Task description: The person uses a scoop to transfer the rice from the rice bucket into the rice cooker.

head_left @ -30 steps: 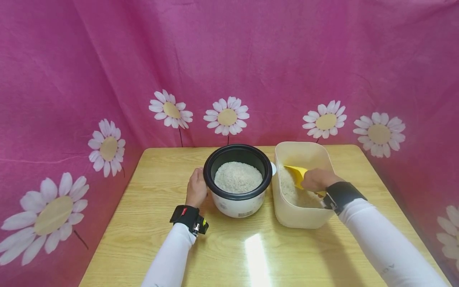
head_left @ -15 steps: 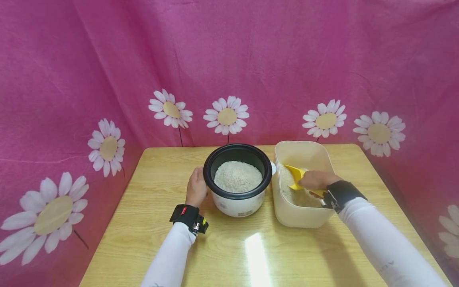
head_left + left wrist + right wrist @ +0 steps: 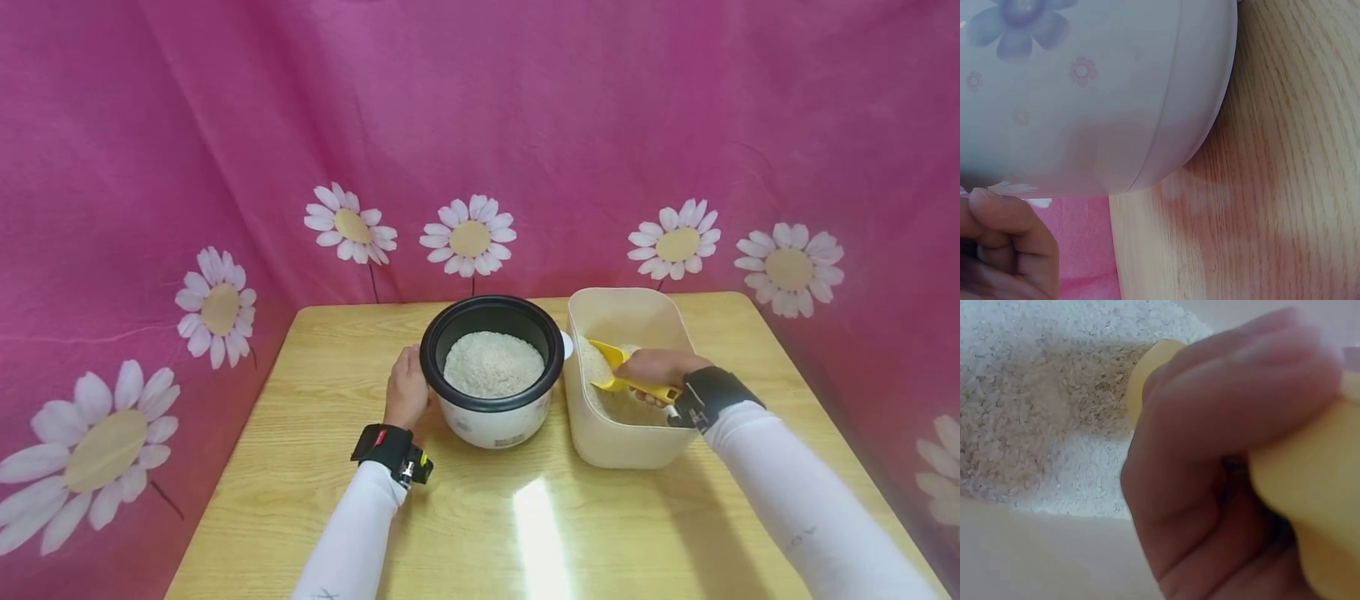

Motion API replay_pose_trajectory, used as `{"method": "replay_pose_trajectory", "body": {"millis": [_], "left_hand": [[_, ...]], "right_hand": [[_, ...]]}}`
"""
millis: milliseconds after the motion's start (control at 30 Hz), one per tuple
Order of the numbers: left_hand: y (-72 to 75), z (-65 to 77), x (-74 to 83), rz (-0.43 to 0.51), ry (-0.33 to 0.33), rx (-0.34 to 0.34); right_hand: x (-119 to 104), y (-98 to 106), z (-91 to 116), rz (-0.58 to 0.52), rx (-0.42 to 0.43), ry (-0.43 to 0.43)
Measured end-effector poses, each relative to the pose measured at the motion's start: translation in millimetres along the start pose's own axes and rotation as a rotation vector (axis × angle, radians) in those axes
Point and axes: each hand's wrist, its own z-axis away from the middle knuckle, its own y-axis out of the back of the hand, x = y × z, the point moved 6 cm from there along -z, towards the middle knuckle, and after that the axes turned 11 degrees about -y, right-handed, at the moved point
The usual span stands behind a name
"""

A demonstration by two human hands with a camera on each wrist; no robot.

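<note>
A white rice cooker [image 3: 491, 423] with a flower print and a black rim stands mid-table. Rice [image 3: 493, 365] is heaped in its dark bowl. My left hand [image 3: 406, 392] grips the cooker's left side, where the handle is hidden; the left wrist view shows curled fingers [image 3: 1013, 231] by the wall. To the right stands a translucent cream bin [image 3: 626, 446] holding more rice [image 3: 1016, 425]. Inside it my right hand [image 3: 656, 372] holds a yellow scoop [image 3: 609, 357] by its handle, fingers wrapped around it. The scoop's mouth points left, with its edge down in the rice.
The wooden table [image 3: 300, 492] reaches back to a pink cloth [image 3: 480, 125] with printed daisies, which also hangs along both sides. The cooker's white right handle [image 3: 567, 344] sits close against the bin's left wall.
My right hand has turned the scoop in the bin, so more of its yellow handle shows. The left hand stays at the cooker. The head view has shifted slightly.
</note>
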Motion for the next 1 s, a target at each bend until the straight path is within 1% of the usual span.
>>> {"method": "replay_pose_trajectory", "body": {"millis": [167, 333, 467, 600, 767, 1000], "left_hand": [[0.8, -2.7, 3.3, -0.001, -0.005, 0.002], [2.0, -0.4, 2.3, 0.019, 0.005, 0.013], [0.7, 0.3, 1.6, 0.036, 0.008, 0.01], [0.0, 0.7, 0.1, 0.044, 0.015, 0.01], [-0.2, 1.9, -1.0, 0.042, 0.013, 0.006], [-0.3, 1.9, -1.4, 0.043, 0.009, 0.016]], "right_hand": [[-1.3, 1.2, 2.6, -0.005, -0.002, -0.019], [-2.6, 1.3, 4.7, -0.022, 0.008, -0.046], [-0.3, 1.2, 6.2, -0.055, 0.024, -0.085], [0.0, -0.4, 7.9, -0.059, 0.034, -0.086], [-0.3, -2.5, 8.9, -0.041, 0.037, -0.078], [0.0, -1.8, 8.2, -0.01, 0.044, -0.071]]}}
